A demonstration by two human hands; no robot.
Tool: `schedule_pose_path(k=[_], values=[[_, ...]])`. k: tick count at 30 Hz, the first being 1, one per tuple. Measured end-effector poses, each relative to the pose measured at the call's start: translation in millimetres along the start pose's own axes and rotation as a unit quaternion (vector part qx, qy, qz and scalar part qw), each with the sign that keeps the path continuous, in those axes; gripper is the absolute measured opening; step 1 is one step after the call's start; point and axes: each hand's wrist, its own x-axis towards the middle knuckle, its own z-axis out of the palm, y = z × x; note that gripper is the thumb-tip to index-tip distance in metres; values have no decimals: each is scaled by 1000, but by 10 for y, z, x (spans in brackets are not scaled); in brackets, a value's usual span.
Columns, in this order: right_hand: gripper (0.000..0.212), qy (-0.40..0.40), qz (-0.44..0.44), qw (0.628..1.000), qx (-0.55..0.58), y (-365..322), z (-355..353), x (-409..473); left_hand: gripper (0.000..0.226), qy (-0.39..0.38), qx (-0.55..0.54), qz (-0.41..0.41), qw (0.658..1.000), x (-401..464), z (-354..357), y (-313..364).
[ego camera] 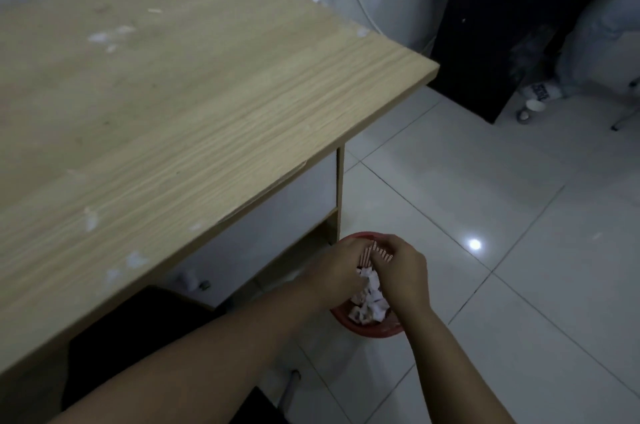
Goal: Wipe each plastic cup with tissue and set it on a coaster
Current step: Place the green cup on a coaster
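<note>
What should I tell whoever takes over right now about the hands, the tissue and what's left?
Left hand and right hand are both over the red bin on the floor beside the table; whether either grips anything is too blurred to tell.
White tissue is heaped in the bin. Small tissue scraps lie on the tabletop.
No cups or coasters are in view, so wiping progress can't be judged from here.
Probably left: clear the scraps and check the cups out of frame.
</note>
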Motion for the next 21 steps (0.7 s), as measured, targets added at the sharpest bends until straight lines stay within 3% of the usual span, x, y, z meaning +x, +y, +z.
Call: schedule_pose_path(k=[7,10,15,21], values=[[27,74,-203,976,31,-1048,-525,-554,52,201,-10,76,977,-846,-695,548],[29,45,-277,959,40,-1541,-648,-700,44,268,-33,94,958,-1268,-1097,735],[28,4,-404,913,56,-2596,-626,-1004,37,339,-169,92,921,-2084,-1937,822],[27,-90,-506,857,30,-3747,-102,-1384,45,474,-108,41,873,-3150,-2770,327]])
